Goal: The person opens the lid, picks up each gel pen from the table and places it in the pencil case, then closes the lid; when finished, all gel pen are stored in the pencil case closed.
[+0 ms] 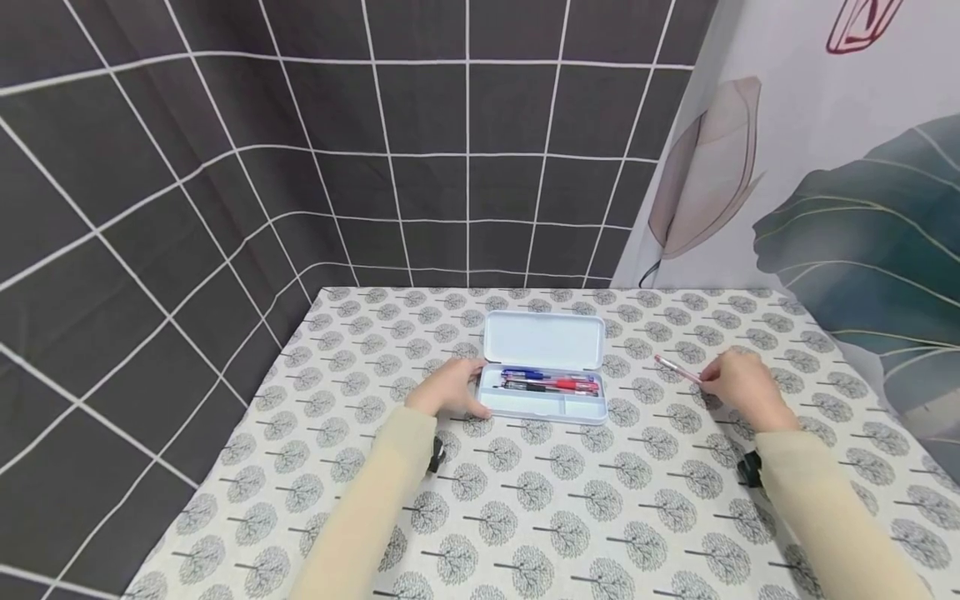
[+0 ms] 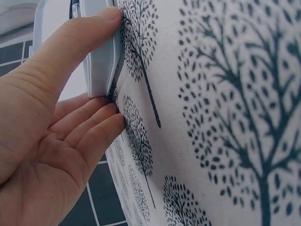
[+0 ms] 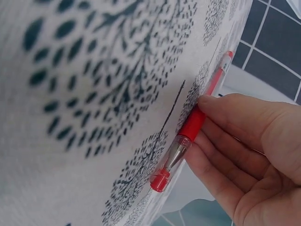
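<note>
An open light-blue pencil case (image 1: 525, 405) lies on the patterned cloth, its lid (image 1: 543, 340) tipped back toward the wall. Blue, black and red pens (image 1: 551, 382) lie in its long rear compartment. My left hand (image 1: 450, 387) holds the case by its left end, the thumb along the front side and the fingers at the end wall (image 2: 101, 66). Off to the right, my right hand (image 1: 738, 385) pinches a red gel pen (image 3: 193, 123) around its grip, between thumb and fingers. The pen has a clear cap and lies close along the cloth.
A white cloth (image 1: 566, 462) printed with grey trees covers the table. Behind and to the left hangs a dark curtain (image 1: 420, 108) with white grid lines. A leaf-printed curtain (image 1: 847, 192) hangs at the right.
</note>
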Tool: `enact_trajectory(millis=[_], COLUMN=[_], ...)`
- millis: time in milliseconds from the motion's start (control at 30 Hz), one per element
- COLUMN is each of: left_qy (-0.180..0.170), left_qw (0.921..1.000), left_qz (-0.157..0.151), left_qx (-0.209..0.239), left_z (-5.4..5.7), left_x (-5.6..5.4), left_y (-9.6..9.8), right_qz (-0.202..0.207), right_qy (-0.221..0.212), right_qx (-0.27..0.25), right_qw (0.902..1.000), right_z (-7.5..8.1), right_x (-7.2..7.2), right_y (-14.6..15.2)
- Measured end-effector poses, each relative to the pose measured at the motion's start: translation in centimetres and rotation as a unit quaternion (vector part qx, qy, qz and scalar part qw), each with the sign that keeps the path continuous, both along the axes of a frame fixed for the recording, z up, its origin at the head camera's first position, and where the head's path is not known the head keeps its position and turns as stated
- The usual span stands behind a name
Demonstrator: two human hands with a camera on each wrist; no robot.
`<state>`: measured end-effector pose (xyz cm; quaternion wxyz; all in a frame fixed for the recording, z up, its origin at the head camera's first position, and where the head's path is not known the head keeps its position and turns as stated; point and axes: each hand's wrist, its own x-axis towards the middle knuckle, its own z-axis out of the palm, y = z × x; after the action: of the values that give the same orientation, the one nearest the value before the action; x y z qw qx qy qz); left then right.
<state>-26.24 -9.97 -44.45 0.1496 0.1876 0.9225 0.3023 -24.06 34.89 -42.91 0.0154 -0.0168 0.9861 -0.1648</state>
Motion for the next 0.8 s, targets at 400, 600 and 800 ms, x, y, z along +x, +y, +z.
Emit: enact_trajectory(millis=[400,600,800], left_qy=[0.003,0.001,0.004], left_qw=[1.0000,1.0000,1.0000], left_qz=[0.000,-0.001,0.001], left_qx=[0.000,-0.003,-0.003], left_z=[0.2,0.2,-0.1], left_x=[0.3,0.3,0.1], left_y=[0.2,0.2,0.1], right_qz=[0.021,0.021,0.034], right_qy=[0.014,0.015,0.032], right_qx=[-0.012,-0.022,-0.020], right_qw=[0.9996,0.9994,0.9987], right_z=[0.4,0.8,1.7], right_x=[0.5,0.6,0.3], right_y=[-0.4,-0.3,-1.1])
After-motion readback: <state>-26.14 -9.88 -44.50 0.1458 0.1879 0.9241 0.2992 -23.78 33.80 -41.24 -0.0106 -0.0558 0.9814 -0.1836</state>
